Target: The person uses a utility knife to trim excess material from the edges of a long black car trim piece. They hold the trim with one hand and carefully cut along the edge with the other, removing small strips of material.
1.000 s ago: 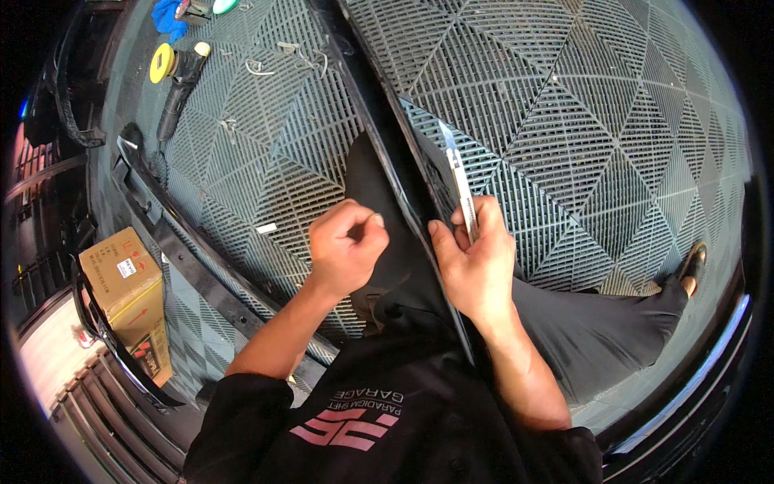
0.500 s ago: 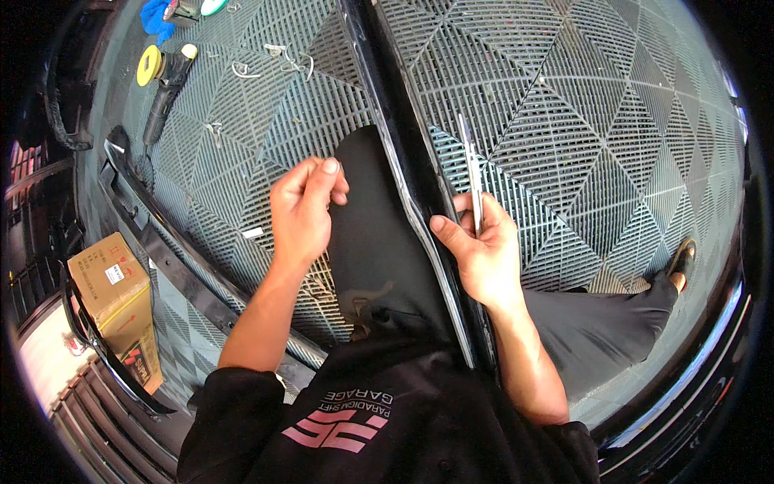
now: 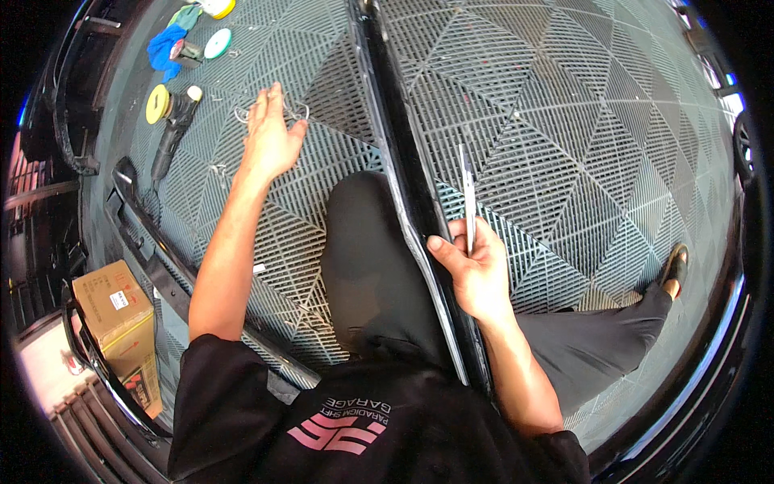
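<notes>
A long glossy black trim bar with a pale, rough strip along its left edge leans lengthwise across my thigh. My right hand is closed round a slim silver utility knife, its blade pointing away from me; the thumb rests at the bar's right edge. Out to the front left, my left hand stretches over the floor with fingers extended and no object visible in it. Curled pale strips lie right by its fingertips, partly hidden behind the hand.
A polisher with a yellow pad, a blue cloth and a round teal-edged pad lie at the far left of the grated floor. Another dark trim piece and cardboard boxes are at the left.
My left hand has gone from a closed pinch beside the bar to reaching forward and left, fingers extended. The right hand keeps the knife by the bar. The view has shifted slightly.
</notes>
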### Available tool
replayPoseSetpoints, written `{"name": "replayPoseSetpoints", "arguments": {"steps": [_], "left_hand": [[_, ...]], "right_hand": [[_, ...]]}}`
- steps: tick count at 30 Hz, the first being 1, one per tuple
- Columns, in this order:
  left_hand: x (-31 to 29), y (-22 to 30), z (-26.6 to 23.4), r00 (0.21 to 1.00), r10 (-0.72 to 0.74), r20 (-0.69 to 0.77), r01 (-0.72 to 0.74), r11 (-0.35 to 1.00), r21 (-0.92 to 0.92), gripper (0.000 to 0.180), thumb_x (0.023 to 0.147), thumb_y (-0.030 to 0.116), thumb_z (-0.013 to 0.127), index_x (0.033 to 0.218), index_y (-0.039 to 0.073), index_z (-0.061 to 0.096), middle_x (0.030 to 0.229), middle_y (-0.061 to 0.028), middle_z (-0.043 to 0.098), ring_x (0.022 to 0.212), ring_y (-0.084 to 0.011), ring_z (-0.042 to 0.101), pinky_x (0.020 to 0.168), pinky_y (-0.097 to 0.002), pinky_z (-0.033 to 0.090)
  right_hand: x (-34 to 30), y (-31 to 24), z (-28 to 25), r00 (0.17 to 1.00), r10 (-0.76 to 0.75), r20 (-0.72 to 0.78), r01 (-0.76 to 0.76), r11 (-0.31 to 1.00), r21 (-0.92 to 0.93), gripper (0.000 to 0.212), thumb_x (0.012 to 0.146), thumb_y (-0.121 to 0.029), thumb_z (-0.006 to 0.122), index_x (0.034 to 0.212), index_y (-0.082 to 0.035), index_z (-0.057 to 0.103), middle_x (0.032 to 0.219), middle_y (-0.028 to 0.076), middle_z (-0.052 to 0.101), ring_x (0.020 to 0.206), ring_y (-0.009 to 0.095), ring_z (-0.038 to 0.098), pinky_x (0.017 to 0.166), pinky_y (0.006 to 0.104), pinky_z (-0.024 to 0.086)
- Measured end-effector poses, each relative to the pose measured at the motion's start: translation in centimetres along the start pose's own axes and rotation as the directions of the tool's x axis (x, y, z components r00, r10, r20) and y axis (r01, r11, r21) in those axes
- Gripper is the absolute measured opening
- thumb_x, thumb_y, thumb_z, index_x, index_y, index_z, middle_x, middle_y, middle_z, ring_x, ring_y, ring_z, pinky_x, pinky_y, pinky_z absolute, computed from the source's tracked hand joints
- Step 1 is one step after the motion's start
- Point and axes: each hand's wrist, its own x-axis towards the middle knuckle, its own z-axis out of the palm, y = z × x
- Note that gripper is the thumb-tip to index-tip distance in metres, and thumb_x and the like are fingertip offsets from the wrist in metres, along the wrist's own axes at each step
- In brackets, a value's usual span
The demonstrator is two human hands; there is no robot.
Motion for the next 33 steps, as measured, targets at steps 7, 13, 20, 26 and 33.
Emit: {"name": "replayPoseSetpoints", "arguments": {"steps": [7,13,20,26,33], "left_hand": [[-3.0,13.4,-0.6,0.814,-0.076,0.576,0.534,-0.294,-0.793,0.069,0.096,0.062,0.050,0.135,0.006,0.048,0.122,-0.0173,0.062,0.101,-0.0290,0.064,0.088,-0.0455,0.052],[-1.0,16.5,2.1,0.851,-0.073,0.520,0.432,-0.463,-0.774,0.050,0.091,0.050,0.055,0.110,0.004,0.064,0.077,-0.0091,0.066,0.061,-0.0229,0.065,0.058,-0.0384,0.057],[2.4,20.4,6.3,0.885,0.075,0.460,0.418,-0.566,-0.711,0.064,0.086,0.056,0.055,0.119,0.002,0.060,0.078,-0.0117,0.062,0.064,-0.0258,0.060,0.056,-0.0385,0.051],[7.2,22.5,7.0,0.841,0.162,0.516,0.516,-0.525,-0.677,0.089,0.082,0.085,0.040,0.106,0.002,0.062,0.071,-0.0115,0.061,0.057,-0.0264,0.061,0.051,-0.0381,0.051],[9.2,23.7,9.9,0.867,0.108,0.487,0.484,-0.421,-0.767,0.059,0.097,0.063,0.037,0.093,0.009,0.061,0.078,-0.0081,0.058,0.064,-0.0234,0.058,0.055,-0.0365,0.052]], "right_hand": [[2.1,-2.4,1.3,0.996,-0.077,0.036,0.079,0.996,-0.043,0.020,0.085,-0.011,0.078,0.091,-0.004,0.060,0.064,-0.007,0.049,0.055,0.004,0.042,0.050,0.0234,0.035],[3.1,-3.2,1.1,0.988,-0.148,-0.043,0.153,0.978,0.140,0.015,0.092,-0.016,0.072,0.094,-0.005,0.061,0.065,-0.006,0.048,0.055,0.004,0.041,0.049,0.0233,0.033],[1.3,-4.2,-6.0,0.990,-0.109,-0.089,0.113,0.993,0.035,0.034,0.105,-0.028,0.049,0.117,-0.001,0.065,0.062,-0.009,0.039,0.052,0.002,0.030,0.047,0.0219,0.024],[0.2,-5.6,-7.4,0.931,-0.348,-0.115,0.277,0.874,-0.399,0.025,0.097,-0.010,0.061,0.120,0.002,0.062,0.063,-0.004,0.051,0.056,0.003,0.041,0.051,0.0215,0.034],[2.2,-7.5,-7.7,0.931,-0.361,-0.055,0.299,0.840,-0.453,0.023,0.092,-0.005,0.068,0.113,0.002,0.065,0.065,0.001,0.058,0.055,0.005,0.048,0.051,0.0220,0.039]]}}
